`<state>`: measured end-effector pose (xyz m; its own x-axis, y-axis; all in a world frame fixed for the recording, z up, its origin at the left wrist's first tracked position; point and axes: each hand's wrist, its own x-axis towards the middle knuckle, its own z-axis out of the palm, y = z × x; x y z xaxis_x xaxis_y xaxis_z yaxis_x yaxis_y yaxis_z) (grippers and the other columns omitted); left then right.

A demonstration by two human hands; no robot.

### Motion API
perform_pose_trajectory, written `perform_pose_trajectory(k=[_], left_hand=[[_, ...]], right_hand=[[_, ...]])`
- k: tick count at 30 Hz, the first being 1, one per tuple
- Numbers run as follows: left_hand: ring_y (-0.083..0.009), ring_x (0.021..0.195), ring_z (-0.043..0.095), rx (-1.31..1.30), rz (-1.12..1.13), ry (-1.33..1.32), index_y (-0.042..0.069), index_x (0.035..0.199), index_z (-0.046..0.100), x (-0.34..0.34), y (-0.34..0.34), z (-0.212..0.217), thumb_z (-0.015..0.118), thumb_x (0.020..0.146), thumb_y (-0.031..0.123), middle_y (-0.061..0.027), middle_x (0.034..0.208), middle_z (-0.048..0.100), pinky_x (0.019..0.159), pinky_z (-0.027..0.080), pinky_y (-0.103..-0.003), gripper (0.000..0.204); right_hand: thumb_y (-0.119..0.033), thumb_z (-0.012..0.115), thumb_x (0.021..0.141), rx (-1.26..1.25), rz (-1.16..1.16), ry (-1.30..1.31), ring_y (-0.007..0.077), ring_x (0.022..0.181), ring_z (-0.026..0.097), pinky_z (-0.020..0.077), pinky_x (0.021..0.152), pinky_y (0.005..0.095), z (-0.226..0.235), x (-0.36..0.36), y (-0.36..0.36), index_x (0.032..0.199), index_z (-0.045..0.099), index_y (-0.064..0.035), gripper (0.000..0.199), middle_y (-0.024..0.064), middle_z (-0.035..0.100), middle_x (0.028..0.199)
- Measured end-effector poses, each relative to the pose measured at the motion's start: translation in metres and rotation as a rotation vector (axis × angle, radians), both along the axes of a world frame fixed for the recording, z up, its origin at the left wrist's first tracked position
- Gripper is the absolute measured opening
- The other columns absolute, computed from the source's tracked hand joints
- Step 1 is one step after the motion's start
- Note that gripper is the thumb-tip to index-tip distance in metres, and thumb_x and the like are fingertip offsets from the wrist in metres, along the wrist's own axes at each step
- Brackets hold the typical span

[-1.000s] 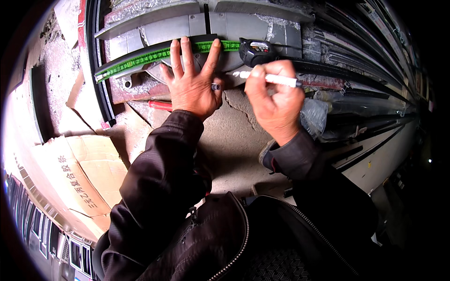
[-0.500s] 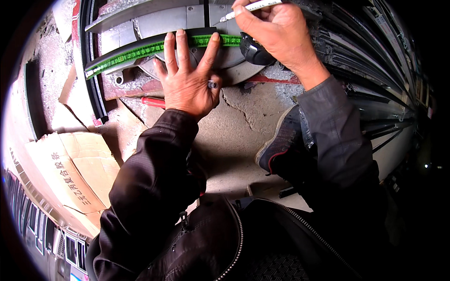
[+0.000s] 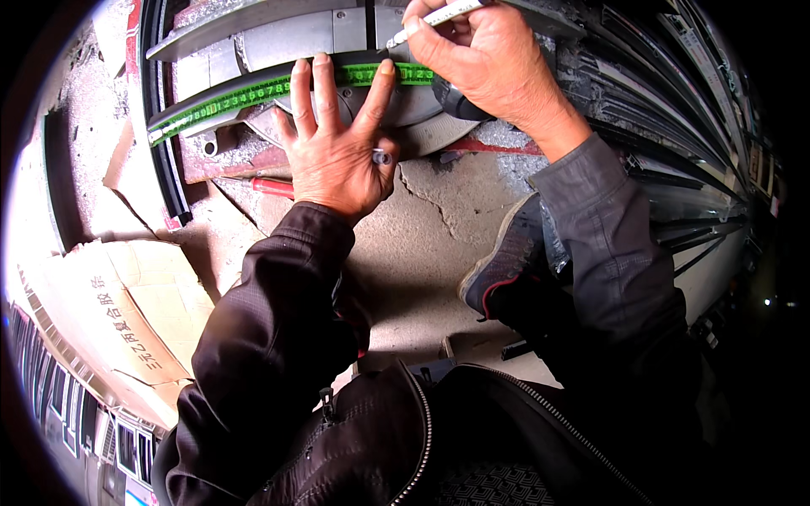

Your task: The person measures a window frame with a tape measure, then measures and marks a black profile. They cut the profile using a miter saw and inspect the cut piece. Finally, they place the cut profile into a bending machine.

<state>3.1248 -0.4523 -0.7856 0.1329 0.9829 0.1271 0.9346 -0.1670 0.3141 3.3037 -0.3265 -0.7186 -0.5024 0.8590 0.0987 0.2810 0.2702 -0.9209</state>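
Note:
My left hand (image 3: 337,164) presses its spread fingertips onto a green tape measure blade (image 3: 253,94), laid along a long black strip (image 3: 353,57). Beside the left thumb a small dark cylinder like a marker cap (image 3: 381,157) is tucked against the hand. My right hand (image 3: 494,72) pinches a white marker (image 3: 451,13), its tip just above the strip near the left index fingertip. Whether the tip touches cannot be made out. The black tape case (image 3: 460,103) lies partly hidden below the right hand. Beneath everything is a grey metal machine bed (image 3: 295,38) with a dark slot.
A red-handled tool (image 3: 272,186) lies on the floor by my left wrist. At the left are a dark upright profile (image 3: 169,169) and a flattened cardboard box (image 3: 143,295). Several long dark profiles (image 3: 675,152) are stacked at the right. My shoe (image 3: 506,253) stands below the bed.
My right hand has shifted slightly left with the marker, bringing the marker body closer to the strip. The left hand and tape stay in nearly the same place.

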Motion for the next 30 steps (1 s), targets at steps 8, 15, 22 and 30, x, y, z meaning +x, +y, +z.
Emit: perform_pose_trajectory(k=[8,15,22,30], left_hand=[[-0.0506,0.155,0.014,-0.006,0.002,0.006,0.042,0.161,0.037,0.000,0.000,0.001,0.062,0.080,0.038,-0.0281,0.168,0.018,0.106,0.027,-0.080,0.084],[-0.0518,0.155,0.012,-0.037,0.002,0.062,0.039,0.162,0.037,0.000,0.000,0.002,0.052,0.085,0.039,-0.0280,0.167,0.016,0.113,0.022,-0.077,0.079],[-0.0515,0.155,0.013,-0.003,0.001,-0.005,0.042,0.161,0.036,0.000,0.001,0.000,0.062,0.080,0.037,-0.0287,0.168,0.017,0.107,0.026,-0.079,0.085],[-0.0512,0.155,0.014,0.000,0.000,-0.008,0.042,0.161,0.037,0.000,0.000,-0.001,0.062,0.080,0.038,-0.0281,0.168,0.017,0.106,0.027,-0.080,0.085]], right_hand=[[-0.013,0.069,0.095,0.407,0.157,-0.090,0.0246,0.073,0.067,0.0537,0.069,0.0361,-0.018,0.007,0.010,0.103,0.063,-0.0005,0.016,0.0170,0.067,0.084],[-0.013,0.068,0.096,0.108,0.058,-0.058,0.0233,0.071,0.067,0.0537,0.068,0.0364,-0.008,0.004,0.003,0.102,0.062,-0.0014,0.015,0.0150,0.068,0.079],[-0.014,0.069,0.096,0.078,0.061,-0.042,0.0208,0.069,0.066,0.0531,0.066,0.0361,-0.009,0.004,0.004,0.104,0.061,-0.0021,0.017,0.0145,0.067,0.077],[-0.014,0.069,0.095,0.107,0.087,-0.045,0.0205,0.068,0.065,0.0528,0.065,0.0361,-0.009,0.005,0.004,0.103,0.061,-0.0016,0.016,0.0143,0.067,0.077]])
